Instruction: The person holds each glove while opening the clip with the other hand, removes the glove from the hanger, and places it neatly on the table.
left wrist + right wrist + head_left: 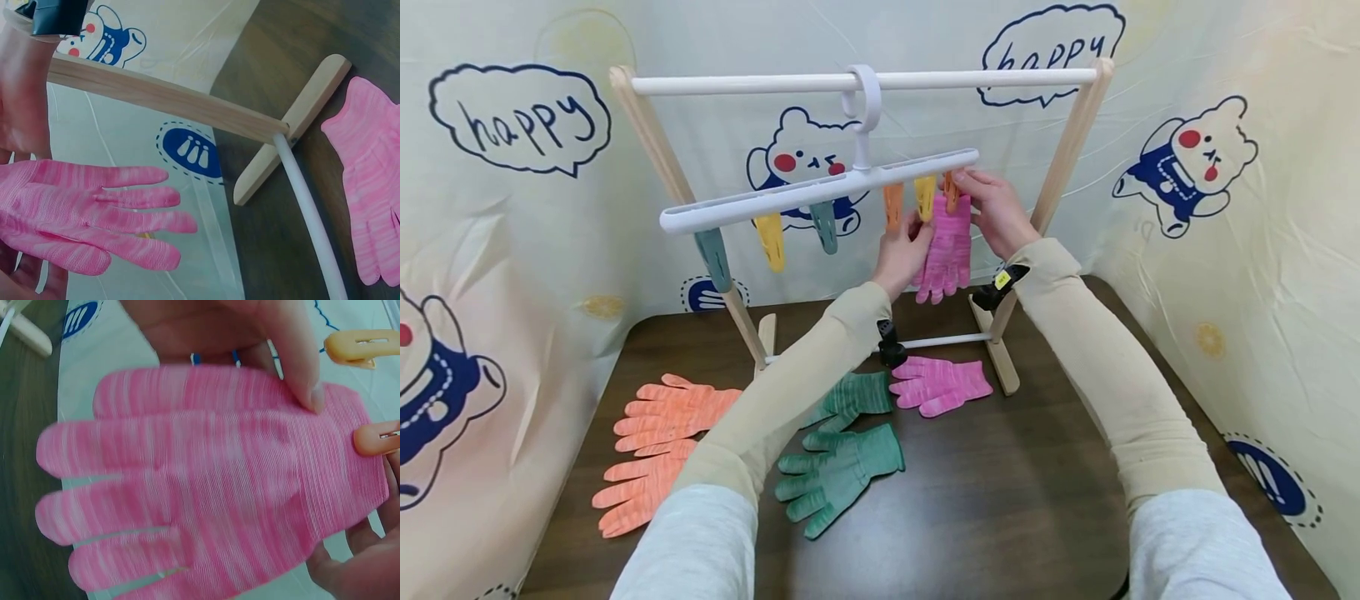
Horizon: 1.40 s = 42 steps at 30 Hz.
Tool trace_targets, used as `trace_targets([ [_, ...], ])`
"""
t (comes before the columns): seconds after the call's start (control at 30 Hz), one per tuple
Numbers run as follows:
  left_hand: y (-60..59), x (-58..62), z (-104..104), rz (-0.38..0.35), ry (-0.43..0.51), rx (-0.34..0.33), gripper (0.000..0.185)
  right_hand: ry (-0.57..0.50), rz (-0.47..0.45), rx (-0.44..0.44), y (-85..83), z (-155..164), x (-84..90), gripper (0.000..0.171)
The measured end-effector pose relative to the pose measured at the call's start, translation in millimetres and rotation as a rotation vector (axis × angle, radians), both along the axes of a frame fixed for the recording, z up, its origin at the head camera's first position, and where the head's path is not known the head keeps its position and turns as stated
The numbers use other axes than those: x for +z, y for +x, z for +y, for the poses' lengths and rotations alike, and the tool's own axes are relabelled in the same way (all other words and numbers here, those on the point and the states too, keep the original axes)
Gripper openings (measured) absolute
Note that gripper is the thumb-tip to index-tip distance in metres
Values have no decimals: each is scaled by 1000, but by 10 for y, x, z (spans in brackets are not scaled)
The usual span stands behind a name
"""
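A pink striped glove (948, 246) hangs fingers down below the right end of a white hanger (805, 190). My left hand (900, 257) pinches its cuff side edge, with the thumb lying on the knit in the right wrist view. At the hanger's right end, my right hand (1000, 215) has its fingertips around an orange clothespin (952, 193). That clothespin's tip overlaps the glove's cuff (340, 450). A yellow clothespin (925, 198) and another orange clothespin (892, 207) hang just left of it.
The hanger hooks over the white bar (737, 84) of a wooden-legged rack. Yellow (769, 242) and grey-green clothespins (823, 227) hang on its left half. On the brown table (970, 508) lie another pink glove (940, 385), green gloves (842, 475) and orange gloves (673, 414).
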<state>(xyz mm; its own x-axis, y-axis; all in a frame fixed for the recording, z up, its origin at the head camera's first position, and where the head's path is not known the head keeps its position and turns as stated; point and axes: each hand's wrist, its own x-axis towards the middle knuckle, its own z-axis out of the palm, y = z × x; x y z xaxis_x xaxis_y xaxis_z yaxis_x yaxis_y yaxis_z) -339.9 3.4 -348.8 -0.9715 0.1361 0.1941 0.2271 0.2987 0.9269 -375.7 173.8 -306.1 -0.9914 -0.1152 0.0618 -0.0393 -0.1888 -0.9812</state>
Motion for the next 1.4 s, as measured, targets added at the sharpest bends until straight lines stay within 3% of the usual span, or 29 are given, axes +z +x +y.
trace_targets([
  [0.37, 22, -11, -40, 26, 10, -4, 31, -43, -6, -70, 73, -58, 45, 34],
  [0.6, 38, -60, -88, 43, 59, -43, 28, -71, 10, -90, 92, -79, 37, 30],
  [0.83, 81, -135, -150, 45, -26, -90, 29, -72, -7, -94, 141, -95, 43, 28],
  [1.13, 159, -168, -233, 28, -26, -155, 25, 0, -13, -54, 170, -64, 64, 47],
  [1.4, 220, -261, -318, 0, -58, -197, 24, -31, -17, -29, 238, -67, 90, 46],
])
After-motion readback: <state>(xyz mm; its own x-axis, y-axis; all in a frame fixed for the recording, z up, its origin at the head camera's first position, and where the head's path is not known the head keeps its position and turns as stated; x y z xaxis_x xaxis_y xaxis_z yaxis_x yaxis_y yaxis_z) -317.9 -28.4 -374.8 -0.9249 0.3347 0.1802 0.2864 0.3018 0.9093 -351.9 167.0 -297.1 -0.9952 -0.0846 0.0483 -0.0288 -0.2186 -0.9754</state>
